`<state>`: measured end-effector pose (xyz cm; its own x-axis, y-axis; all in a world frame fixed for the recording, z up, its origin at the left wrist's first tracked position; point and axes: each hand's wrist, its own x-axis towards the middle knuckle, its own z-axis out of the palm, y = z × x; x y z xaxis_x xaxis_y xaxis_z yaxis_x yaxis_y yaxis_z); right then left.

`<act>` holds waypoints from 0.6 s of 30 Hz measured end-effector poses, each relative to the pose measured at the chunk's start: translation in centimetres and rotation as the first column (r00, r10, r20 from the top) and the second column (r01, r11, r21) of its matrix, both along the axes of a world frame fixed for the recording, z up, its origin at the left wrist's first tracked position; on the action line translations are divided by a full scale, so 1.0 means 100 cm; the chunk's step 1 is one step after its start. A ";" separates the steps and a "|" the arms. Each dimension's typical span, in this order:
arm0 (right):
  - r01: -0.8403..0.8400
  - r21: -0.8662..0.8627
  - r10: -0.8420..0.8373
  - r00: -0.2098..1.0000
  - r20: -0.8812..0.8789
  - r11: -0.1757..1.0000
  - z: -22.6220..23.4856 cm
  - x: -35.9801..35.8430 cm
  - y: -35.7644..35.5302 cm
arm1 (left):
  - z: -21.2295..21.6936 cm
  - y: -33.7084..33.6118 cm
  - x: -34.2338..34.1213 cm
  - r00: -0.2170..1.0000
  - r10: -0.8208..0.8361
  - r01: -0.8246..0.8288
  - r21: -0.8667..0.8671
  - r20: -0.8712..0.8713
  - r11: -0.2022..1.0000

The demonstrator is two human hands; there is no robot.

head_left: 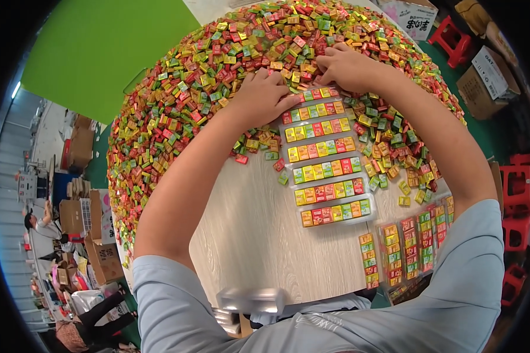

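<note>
A clear plastic tray (pixel 333 213) lies on the table with rows of small wrapped candies in red, yellow, green and orange. My left hand (pixel 260 99) is at the tray's far left corner, thumb pointing toward the far row (pixel 318 94), other fingers reaching into the candy pile (pixel 218 65). Those fingers are apart, and I see nothing held in them. Beyond the tray's far right corner, my right hand (pixel 348 67) rests over the pile, fingers bent and slightly apart. Its thumb and palm side are hidden. Loose candies (pixel 269 147) lie along both sides of the tray.
More filled trays (pixel 410 247) stand at the table's right edge. Shiny empty clear trays (pixel 250 300) are stacked near my body. A green board (pixel 106 53) is at the far left. Red stools (pixel 450 41) and cardboard boxes (pixel 483 79) stand beyond the table.
</note>
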<state>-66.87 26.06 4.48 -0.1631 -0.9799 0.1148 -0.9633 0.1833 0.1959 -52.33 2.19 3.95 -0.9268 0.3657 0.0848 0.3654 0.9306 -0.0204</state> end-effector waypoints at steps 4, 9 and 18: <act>-0.003 0.001 0.003 1.000 0.020 1.000 -0.002 -0.002 0.004 | -0.004 -0.003 -0.002 1.000 -0.001 0.001 0.041 -0.021 0.999; 0.053 0.081 -0.054 0.998 0.012 0.995 0.004 -0.002 0.016 | -0.002 0.000 0.000 0.999 -0.008 0.009 0.024 -0.033 1.000; 0.105 0.085 -0.109 0.993 0.042 0.991 0.000 0.013 0.016 | -0.003 0.003 0.011 1.000 0.001 -0.001 0.035 0.003 0.999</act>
